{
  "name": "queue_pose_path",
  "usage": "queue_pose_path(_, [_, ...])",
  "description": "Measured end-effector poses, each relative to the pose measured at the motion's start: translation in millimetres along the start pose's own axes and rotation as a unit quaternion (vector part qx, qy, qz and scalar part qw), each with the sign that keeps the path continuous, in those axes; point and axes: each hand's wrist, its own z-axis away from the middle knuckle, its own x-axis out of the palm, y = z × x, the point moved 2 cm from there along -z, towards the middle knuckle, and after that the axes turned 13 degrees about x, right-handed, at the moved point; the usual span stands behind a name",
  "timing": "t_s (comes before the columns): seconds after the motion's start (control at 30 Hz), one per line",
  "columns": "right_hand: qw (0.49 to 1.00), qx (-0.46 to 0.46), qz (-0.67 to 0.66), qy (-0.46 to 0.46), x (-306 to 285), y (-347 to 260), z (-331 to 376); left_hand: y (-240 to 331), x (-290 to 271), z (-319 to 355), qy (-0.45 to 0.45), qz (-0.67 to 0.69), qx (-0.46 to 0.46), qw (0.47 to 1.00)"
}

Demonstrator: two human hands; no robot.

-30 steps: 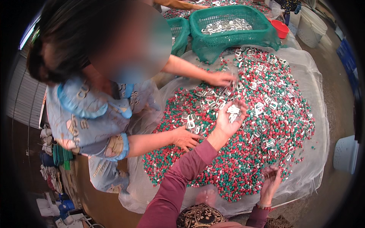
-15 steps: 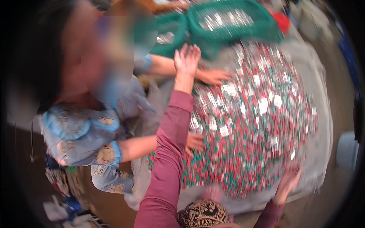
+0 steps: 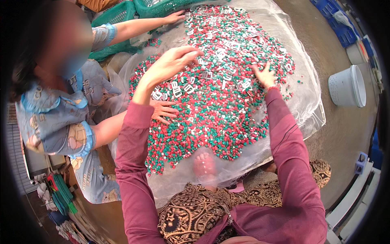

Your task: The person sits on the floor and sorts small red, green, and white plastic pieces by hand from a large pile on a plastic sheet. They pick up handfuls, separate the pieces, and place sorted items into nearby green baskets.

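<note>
A broad pile of small red and green pieces [image 3: 211, 122], with some white bits, covers a translucent sheet [image 3: 302, 81]. White flat pieces with slots, such as one flat piece [image 3: 176, 89], lie scattered over it. Above the left part of the pile hangs my left hand [image 3: 172, 65], open, its fingers loosely bent and nothing seen in them. My right hand [image 3: 266, 77] is at the pile's right side, fingers spread apart and fingertips at the pieces. What lies under its palm is hidden.
At the left sits a co-worker in blue patterned clothes [image 3: 65, 122]; one hand [image 3: 162, 112] rests on the pile near my left forearm, the other [image 3: 174, 17] by its far edge. Green baskets [image 3: 113, 20] stand at the far left, a pale bucket [image 3: 345, 86] at the right.
My left hand has come back nearer, from by the baskets to over the pile. My right hand has moved forward onto the pieces. The view has shifted and is sharper.
</note>
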Motion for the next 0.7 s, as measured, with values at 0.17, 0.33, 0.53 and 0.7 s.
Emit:
queue_pose_path(0.17, [0.985, -0.159, 0.055, -0.021, 36.6, 21.7, 83.6, 32.8, 9.0, 39.9, 0.11, 0.158, 0.001, 0.981])
queue_pose_path(0.33, [0.937, -0.242, -0.122, -0.218, 55.0, 35.6, 165.2, 17.3, 58.0, 51.2, 0.202, 0.263, 0.035, 0.943])
queue_pose_path(0.53, [0.724, -0.092, -0.488, -0.478, 19.1, 49.4, 215.9, -61.0, 121.8, 99.9, 0.062, 0.06, -0.072, 0.994])
queue_pose_path(0.7, [0.604, 0.062, -0.553, -0.57, -0.6, 72.3, 228.3, -85.5, 169.6, 108.4, 0.061, -0.008, -0.111, 0.992])
